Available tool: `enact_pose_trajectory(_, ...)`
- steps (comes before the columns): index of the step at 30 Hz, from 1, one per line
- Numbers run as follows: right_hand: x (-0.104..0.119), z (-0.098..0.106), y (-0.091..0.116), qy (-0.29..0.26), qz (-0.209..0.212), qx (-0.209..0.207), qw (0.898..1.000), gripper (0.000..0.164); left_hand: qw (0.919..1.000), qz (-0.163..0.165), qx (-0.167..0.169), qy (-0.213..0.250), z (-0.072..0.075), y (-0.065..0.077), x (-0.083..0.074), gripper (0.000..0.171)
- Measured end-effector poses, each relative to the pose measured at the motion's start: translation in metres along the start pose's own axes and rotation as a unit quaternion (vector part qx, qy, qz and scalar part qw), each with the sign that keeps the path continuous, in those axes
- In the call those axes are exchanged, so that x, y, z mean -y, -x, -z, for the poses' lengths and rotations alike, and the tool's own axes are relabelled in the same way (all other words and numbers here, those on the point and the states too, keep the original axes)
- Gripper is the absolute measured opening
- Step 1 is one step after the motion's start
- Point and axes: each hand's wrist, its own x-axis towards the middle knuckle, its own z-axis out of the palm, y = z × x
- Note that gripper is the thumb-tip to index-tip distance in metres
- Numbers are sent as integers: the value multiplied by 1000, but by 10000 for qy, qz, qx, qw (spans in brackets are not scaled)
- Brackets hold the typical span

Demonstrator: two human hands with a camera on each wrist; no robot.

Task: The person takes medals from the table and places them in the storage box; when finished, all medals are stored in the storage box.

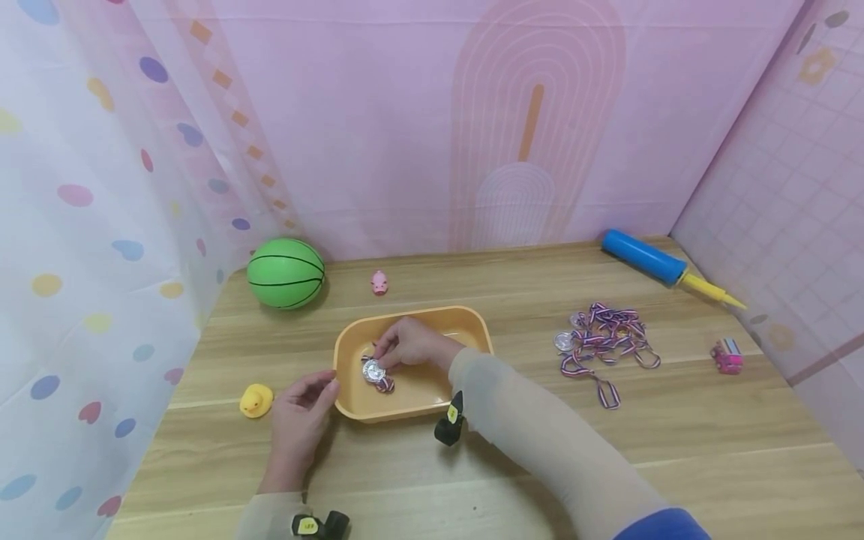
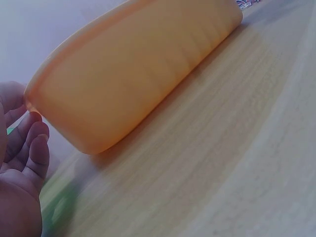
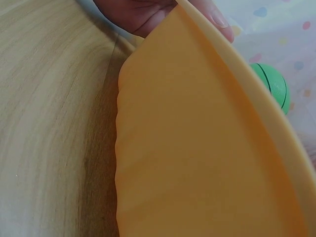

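Between the left and right edges of the table (image 1: 675,442), an orange basin (image 1: 421,394) is pinched at its left rim by the left hand (image 1: 300,421), thumb and fingers clamped there. Inside, near that rim, 1 silver medal (image 1: 373,371) is gripped by the fingertips of the right hand (image 1: 413,344). Ribboned medals (image 1: 595,343) are heaped toward the table's right edge; a green ball (image 1: 286,274) is set at the back left corner.

The right sleeve (image 1: 540,424) hides one corner of the tray (image 1: 398,413).
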Motion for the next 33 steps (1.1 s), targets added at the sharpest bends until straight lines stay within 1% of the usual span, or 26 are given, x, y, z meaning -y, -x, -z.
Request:
enact_pose_trajectory(8, 3, 1, 1, 205, 36, -28, 9998, 8, 10000, -12, 7, 50, 0, 0, -2, 26)
enact_pose_trajectory(15, 4, 3, 3, 601, 143, -109, 9980, 8, 10000, 38, -7, 66, 0, 0, -1, 27)
enact_pose_trajectory(21, 7, 4, 5, 591, 114, -96, 9981, 5, 9999, 30, 16, 130, 0, -1, 1, 26)
enact_pose_trajectory(26, 8, 5, 7, 553, 74, -120, 9984, 5, 9999, 39, 35, 114, 0, -1, 1, 26)
enact_pose_trajectory(33, 10, 8, 6, 924, 212, -412, 9946, 9, 10000, -14, 43, 65, 0, -1, 2, 25)
